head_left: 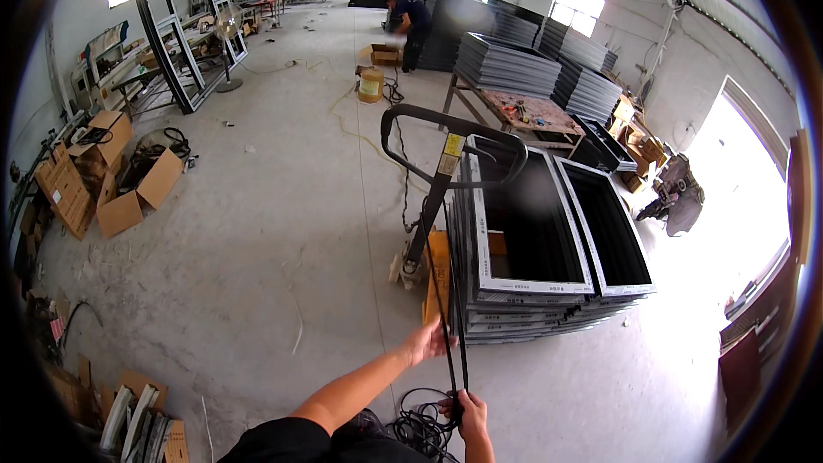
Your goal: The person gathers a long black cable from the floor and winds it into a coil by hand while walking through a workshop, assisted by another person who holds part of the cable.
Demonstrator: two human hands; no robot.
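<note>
Two long strands of thin black cord run down in front of me, along the near left side of a stack of grey window frames. My left hand is loosely closed round the left strand, close to the stack's near corner. Lower and to the right, my right hand grips the cord with its fingers wrapped round it. The rest of the cord lies in a tangled black coil on the floor by my feet. Where the strands end at the top is hard to make out.
A hand pallet truck with a black loop handle and yellow fork stands against the stack. Open cardboard boxes lie at left. Behind the stack is a work table with tools. Another person bends far back, near a yellow bucket.
</note>
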